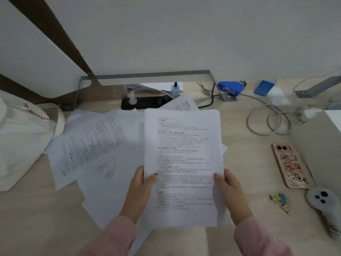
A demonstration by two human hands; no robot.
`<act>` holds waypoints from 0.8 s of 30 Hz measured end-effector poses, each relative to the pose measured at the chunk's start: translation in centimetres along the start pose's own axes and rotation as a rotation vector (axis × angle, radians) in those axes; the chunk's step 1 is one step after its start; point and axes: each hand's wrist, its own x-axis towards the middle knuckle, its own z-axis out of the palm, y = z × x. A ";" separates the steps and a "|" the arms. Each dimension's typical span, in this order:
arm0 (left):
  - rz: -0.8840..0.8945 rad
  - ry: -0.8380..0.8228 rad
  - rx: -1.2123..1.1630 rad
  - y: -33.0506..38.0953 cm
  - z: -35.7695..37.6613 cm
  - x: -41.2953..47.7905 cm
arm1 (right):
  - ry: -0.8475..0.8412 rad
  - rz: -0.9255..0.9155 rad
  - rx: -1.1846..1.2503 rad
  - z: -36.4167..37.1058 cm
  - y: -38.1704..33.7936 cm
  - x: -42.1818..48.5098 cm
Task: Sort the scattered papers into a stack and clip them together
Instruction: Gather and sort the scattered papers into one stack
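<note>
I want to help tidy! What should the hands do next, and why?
Probably the left hand should let go of the stack and fetch one of the loose sheets. The right hand grips the stack too, so it would stay held; loose sheets lie scattered on the desk to its left, and the clips can wait.

The stack of papers point(184, 154) is seen as white with lines of black print, and the loose sheets point(88, 145) are printed in the same way. The sleeves point(114, 237) are pink. The desk point(245, 163) is shown in pale wood grain. A pink phone case point(291, 165) is decorated with a cartoon drawing. The clips point(281, 200) are yellow and blue-green. Red stitching is marked on the white bag point(22, 145).
</note>
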 end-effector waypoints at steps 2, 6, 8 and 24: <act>-0.057 -0.059 0.030 -0.8 3.0 0.1 | 0.049 0.062 -0.002 -2.7 0.9 0.2; -0.141 -0.189 0.095 -2.7 9.0 0.1 | 0.145 0.141 -0.072 -8.5 2.8 0.8; -0.154 -0.232 0.158 -3.5 11.5 0.2 | 0.177 0.162 -0.137 -11.0 4.0 1.5; -0.258 -0.207 0.455 -7.0 14.1 0.5 | 0.022 0.183 -0.517 -15.3 6.1 4.3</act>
